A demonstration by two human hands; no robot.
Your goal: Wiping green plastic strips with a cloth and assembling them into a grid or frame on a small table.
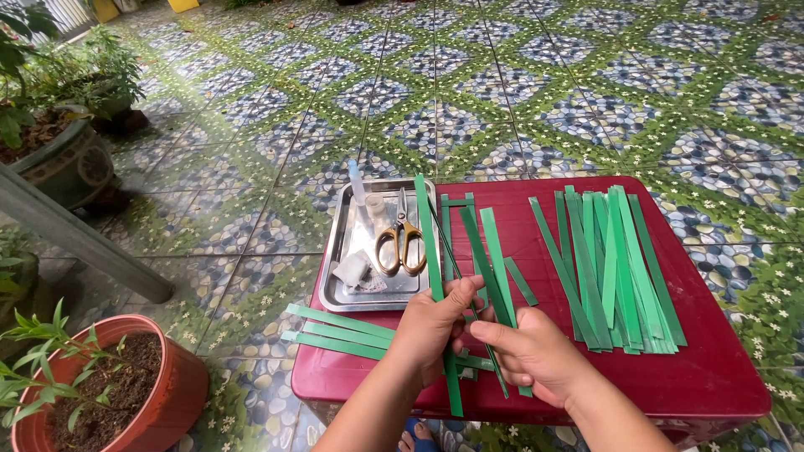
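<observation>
A patterned pebble-and-flower tiled floor [519, 75] is spreading around a dark red desk [720, 368]. The left hand [431, 326] is closing its grip on several woven green strips [435, 251]; the right hand [536, 356] is pinching a thin strip beside it. At 12 o'clock of the hands, a steel tray [335, 276] is carrying yellow-handled scissors [400, 243]. At 2 o'clock, a loose strip pile [615, 268] is lying. A terracotta pot [167, 402] is sitting at 9 o'clock.

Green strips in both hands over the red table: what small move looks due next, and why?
Probably the right hand slides its strip across those the left hand pinches. The held green strips fan out uncrossed, with spare strips piled on the red table.
</observation>
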